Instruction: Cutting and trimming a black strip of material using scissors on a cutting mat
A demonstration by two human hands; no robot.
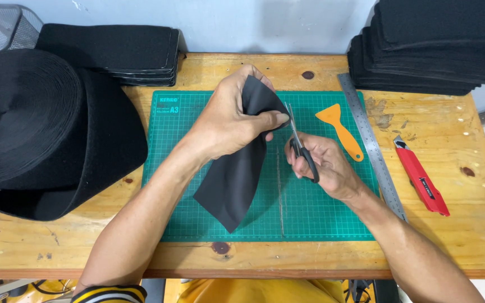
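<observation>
Left hand (228, 120) grip pinches a black fabric strip (237, 174) near its top end; the rest hangs down below the grip over the green cutting mat (332, 213). Right hand (326, 168) grip is closed around the scissors (301, 148) handles, blades pointing up at the strip edge just beside the left thumb. Right of that grip: orange scraper (341, 129), steel ruler (371, 146), red utility knife (422, 179) on the wooden surface (450, 123).
</observation>
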